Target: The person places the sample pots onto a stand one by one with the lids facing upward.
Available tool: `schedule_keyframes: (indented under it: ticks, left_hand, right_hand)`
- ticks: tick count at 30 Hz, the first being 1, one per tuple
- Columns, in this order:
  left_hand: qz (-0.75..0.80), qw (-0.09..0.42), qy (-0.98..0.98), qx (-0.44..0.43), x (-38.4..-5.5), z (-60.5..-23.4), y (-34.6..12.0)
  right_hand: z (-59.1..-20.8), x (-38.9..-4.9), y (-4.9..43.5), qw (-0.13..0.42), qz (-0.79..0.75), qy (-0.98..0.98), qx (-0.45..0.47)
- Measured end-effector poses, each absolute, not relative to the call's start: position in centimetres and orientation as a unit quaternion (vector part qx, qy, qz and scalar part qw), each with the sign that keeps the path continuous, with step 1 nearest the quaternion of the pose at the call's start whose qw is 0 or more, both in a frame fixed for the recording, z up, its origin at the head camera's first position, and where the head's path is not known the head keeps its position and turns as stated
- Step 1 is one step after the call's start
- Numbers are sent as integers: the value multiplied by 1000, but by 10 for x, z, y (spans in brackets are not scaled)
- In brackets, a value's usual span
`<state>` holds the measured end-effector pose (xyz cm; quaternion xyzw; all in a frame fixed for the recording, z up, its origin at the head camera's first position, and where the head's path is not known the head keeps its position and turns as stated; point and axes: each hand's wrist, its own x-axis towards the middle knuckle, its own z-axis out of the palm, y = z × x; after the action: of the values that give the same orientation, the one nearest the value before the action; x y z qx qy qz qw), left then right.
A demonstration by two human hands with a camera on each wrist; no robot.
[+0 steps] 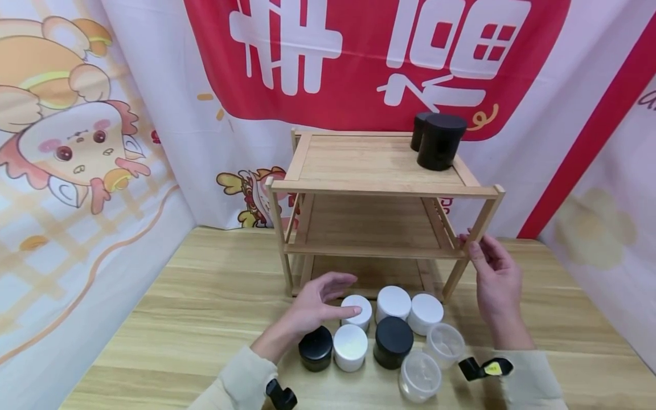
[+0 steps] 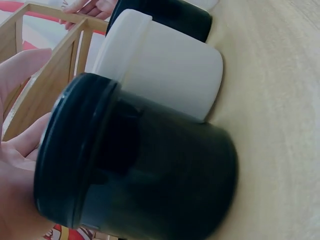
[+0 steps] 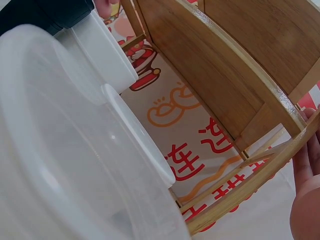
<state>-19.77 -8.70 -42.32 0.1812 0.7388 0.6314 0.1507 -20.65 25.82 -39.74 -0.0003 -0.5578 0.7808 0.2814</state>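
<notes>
A three-tier wooden shelf [image 1: 353,162] stands on the table. My right hand [image 1: 499,279] holds its right front post near the middle tier, thumb in front and fingers behind. Over the jars my left hand [image 1: 318,302] reaches with its fingers apart and nothing between them. Its thumb overlaps the lid of a white jar [image 1: 364,320] in the head view. Just below that hand are a black jar [image 1: 315,350] and another white jar [image 1: 351,348]. In the left wrist view, the black jar [image 2: 165,170] fills the foreground, in front of a white jar [image 2: 170,70].
Two black jars [image 1: 442,142] stand at the right of the shelf's top tier. More white jars [image 1: 393,302], a black jar [image 1: 393,343] and two clear jars [image 1: 420,376] are grouped before the shelf. Printed cloth [image 1: 154,74] hangs behind and at both sides.
</notes>
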Motion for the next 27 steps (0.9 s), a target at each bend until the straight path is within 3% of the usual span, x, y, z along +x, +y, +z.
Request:
schedule_keyframes:
  ticks: [12,27]
  left_hand:
    - [636,146,734,190,-199,-428,-95]
    - [626,189,735,180,-190,-443,-126]
  right_hand:
    - [-397,-206,258,280,776,-565,1]
    - [-399,-206,260,282,765,-579,7]
